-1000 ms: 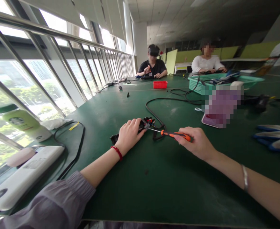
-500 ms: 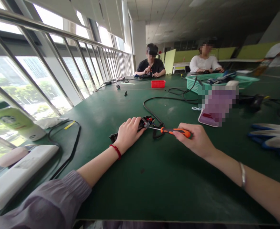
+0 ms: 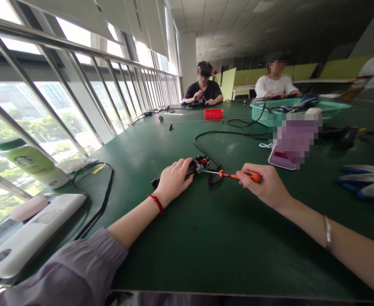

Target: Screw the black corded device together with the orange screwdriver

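Screwdriver point(image 3: 232, 174) aimed at the black device point(image 3: 202, 163), both your hands busy.
Your left hand point(image 3: 174, 176) is closed over the device on the green table point(image 3: 231, 246); your right hand point(image 3: 265, 182) curls snugly around the screwdriver's orange end, its tip at the device's exposed parts, contact unclear.

At eight o'clock you wear a loose, creased greyish-lavender sleeve point(image 3: 68, 267), its cuff point(image 3: 112, 245) gathered in ribs. A thin red bracelet point(image 3: 156, 202) sits behind your bare left hand point(image 3: 174, 177); at four o'clock, behind your bare right hand point(image 3: 266, 183), a silver bangle point(image 3: 328, 233).
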The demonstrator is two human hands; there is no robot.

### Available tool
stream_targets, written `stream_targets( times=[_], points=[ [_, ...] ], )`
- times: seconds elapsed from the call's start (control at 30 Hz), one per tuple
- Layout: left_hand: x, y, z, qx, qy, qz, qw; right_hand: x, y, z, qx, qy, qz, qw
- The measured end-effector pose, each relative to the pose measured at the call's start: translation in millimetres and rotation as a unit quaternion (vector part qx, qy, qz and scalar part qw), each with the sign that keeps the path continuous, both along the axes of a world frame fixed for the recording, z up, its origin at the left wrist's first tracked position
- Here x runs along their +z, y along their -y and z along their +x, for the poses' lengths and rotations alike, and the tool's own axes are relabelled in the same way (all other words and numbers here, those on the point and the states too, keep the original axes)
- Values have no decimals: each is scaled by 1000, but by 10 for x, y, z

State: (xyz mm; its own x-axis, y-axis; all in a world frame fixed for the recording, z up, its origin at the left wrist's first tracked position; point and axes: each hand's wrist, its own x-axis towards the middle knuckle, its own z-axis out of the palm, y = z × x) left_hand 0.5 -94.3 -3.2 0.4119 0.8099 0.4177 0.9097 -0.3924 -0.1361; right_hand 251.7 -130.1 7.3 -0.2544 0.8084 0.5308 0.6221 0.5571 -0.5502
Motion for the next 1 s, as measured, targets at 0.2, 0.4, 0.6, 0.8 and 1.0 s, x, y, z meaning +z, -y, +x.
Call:
stream_targets(
  times=[0.2,0.4,0.6,0.8,1.0],
  points=[
    [-13,-44,-30,1,16,-13,1000,28,-2,5,-1,-28,32,999],
    [-23,-68,-37,3,18,-16,1000,-36,-66,39,-35,-31,-63,997],
    [-27,-69,-40,6,17,-16,1000,-71,-86,36,21,-117,-88,989],
    [-26,-71,-35,11,20,-16,1000,-21,-56,25,30,-114,-41,992],
    [-21,-69,-35,10,20,-18,1000,-5,-50,30,-2,-19,-16,1000]
  ],
)
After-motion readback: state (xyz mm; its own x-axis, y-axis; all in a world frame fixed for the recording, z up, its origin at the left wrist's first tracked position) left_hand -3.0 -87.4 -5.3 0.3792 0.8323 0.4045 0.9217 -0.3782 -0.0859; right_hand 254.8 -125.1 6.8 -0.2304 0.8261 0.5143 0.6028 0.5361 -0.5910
